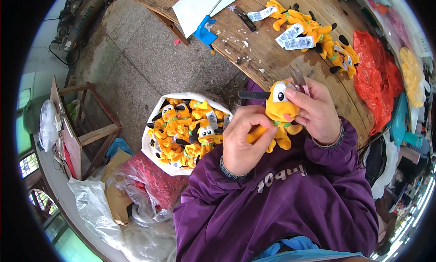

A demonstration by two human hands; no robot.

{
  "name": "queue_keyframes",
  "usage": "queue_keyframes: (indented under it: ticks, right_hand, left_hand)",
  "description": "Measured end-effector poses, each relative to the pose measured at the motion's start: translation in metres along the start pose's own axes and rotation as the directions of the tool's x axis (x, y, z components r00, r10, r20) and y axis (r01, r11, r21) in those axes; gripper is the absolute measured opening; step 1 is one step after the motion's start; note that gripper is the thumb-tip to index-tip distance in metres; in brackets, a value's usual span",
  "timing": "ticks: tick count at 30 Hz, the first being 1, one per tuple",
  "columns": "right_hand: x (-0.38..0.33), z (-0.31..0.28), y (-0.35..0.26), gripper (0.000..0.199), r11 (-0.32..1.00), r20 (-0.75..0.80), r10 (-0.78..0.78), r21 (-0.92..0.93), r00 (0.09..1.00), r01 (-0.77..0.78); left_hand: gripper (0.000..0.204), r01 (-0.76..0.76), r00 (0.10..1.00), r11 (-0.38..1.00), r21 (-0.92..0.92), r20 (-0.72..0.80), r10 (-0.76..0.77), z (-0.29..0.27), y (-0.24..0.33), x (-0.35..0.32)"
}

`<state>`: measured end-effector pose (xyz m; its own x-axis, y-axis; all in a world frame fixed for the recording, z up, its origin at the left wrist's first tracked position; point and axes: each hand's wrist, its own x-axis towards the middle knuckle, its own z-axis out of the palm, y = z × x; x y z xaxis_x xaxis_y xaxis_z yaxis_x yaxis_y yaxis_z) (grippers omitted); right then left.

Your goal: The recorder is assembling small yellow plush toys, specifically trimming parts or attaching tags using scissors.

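Observation:
A small yellow plush dog (282, 111) with black ears, white eyes and a green collar is held up in front of me at the table's edge. My left hand (245, 139) pinches a yellow limb or tail at its lower left side. With the fingers of my right hand (321, 108) I grip the head near an eye. Thread snips (298, 76) are tucked in that same hand, their two metal blades sticking up apart. Their handles are mostly covered by my fingers.
Several plush dogs with white labels (297, 37) lie on the wooden table (318, 89). Beyond my left hand stands a white sack (152, 150) full of them. A dark cutter (245, 19), a blue-handled tool (205, 32) and a red plastic bag (374, 76) are also around.

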<state>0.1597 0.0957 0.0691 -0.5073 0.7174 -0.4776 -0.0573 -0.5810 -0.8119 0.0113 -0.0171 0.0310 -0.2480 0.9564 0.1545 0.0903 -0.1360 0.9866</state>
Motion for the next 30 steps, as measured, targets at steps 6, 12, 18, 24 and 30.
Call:
queue_keyframes:
  ticks: [6, 12, 18, 24, 30]
  right_hand:
    - [-0.002, 0.005, 0.001, 0.020, 0.979, -0.092, -0.012, 0.200, 0.996, 0.031]
    - [-0.008, 0.001, -0.005, 0.023, 0.991, 0.008, -0.018, 0.135, 1.000, 0.017]
    - [-0.001, -0.014, 0.006, 0.027, 0.855, 0.135, -0.283, -0.414, 0.950, 0.314]
    - [-0.001, -0.010, 0.009, 0.015, 0.507, 0.259, -0.537, -0.661, 0.803, 0.553]
    - [0.001, -0.019, 0.010, 0.011, 0.509, 0.275, -0.478, -0.687, 0.834, 0.518]
  left_hand:
    - [0.027, -0.186, 0.979, 0.973, 0.136, -0.060, 0.195, 0.003, -0.001, -0.004]
    - [0.026, 0.031, 0.991, 0.972, -0.232, -0.116, -0.059, 0.001, -0.015, -0.009]
    - [0.024, 0.314, 0.919, 0.557, -0.769, 0.100, -0.380, -0.005, -0.015, -0.009]
    - [0.025, 0.440, 0.890, 0.508, -0.741, 0.281, -0.360, -0.010, -0.019, -0.003]
    - [0.029, 0.427, 0.904, 0.707, -0.563, 0.239, -0.355, -0.004, -0.007, -0.003]
